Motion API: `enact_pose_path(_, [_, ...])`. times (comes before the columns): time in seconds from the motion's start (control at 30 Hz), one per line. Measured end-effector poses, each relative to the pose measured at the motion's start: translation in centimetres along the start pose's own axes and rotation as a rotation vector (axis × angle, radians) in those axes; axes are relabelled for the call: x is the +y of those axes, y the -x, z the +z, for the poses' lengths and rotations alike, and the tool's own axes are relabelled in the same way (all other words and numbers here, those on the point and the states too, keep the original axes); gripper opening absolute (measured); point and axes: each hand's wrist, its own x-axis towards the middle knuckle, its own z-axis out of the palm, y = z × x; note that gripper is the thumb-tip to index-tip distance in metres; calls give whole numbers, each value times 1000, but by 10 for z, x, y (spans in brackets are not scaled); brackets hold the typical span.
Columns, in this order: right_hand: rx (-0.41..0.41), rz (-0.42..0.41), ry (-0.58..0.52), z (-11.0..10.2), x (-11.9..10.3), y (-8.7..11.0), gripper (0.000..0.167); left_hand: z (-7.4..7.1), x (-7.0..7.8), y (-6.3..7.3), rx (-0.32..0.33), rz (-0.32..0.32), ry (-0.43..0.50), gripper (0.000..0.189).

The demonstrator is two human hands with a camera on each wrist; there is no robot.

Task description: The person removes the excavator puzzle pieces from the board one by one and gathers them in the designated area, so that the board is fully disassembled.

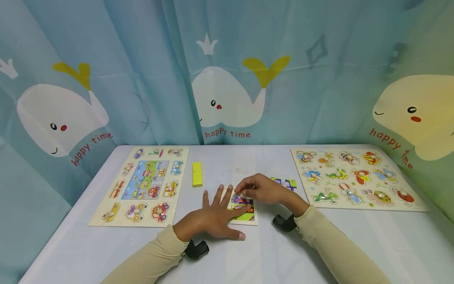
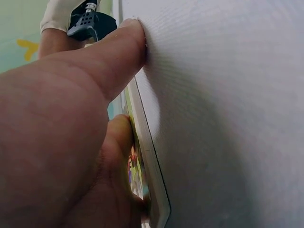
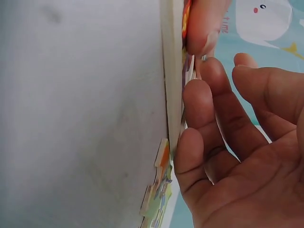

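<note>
A small picture puzzle board (image 1: 250, 221) with a light wooden rim lies before me, partly covered by my hands. My left hand (image 1: 220, 217) spreads flat over its left side; the index finger reaches across the picture, while the thumb rests on the table by the near edge. My right hand (image 1: 264, 189) bends over the far right part of the board, fingertips down on it. In the right wrist view, a thin puzzle piece (image 3: 191, 70) stands slightly tilted off the board beside these fingertips, with the thumb (image 3: 266, 85) held away from it.
Loose puzzle pieces (image 1: 291, 184) lie right of the board, behind my right hand. A yellow block (image 1: 197, 174) stands at the back left. A vehicle knob puzzle (image 1: 124, 213) lies on the left, an insect one (image 1: 337, 177) on the right. A whale curtain (image 1: 227, 51) hangs behind the table.
</note>
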Motion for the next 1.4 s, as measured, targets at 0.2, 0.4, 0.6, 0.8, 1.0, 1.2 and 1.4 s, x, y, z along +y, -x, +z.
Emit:
enact_pose_path(0.2, [6,-15,-79,1,0,0,21,0,0,-1,3,4,-13,80])
enact_pose_path(0.4, [19,-19,-114,2,-3,-1,21,0,0,-1,4,1,-15,80])
enact_pose_path(0.6, [14,15,-87,4,-3,-2,18,-1,0,0,-1,3,-4,79])
enact_pose_path(0.8, [-21,1,-56,5,-5,-2,17,0,-1,0,3,13,-3,78])
enact_pose_path(1.0, [40,-20,-54,5,-6,-2,20,0,-1,0,1,9,6,78])
enact_pose_path(1.2, [128,13,-69,-2,-4,0,21,0,-1,-1,-8,-1,-4,79])
enact_pose_path(1.4, [170,18,-65,-13,-2,7,21,0,-1,0,-6,-18,-6,78])
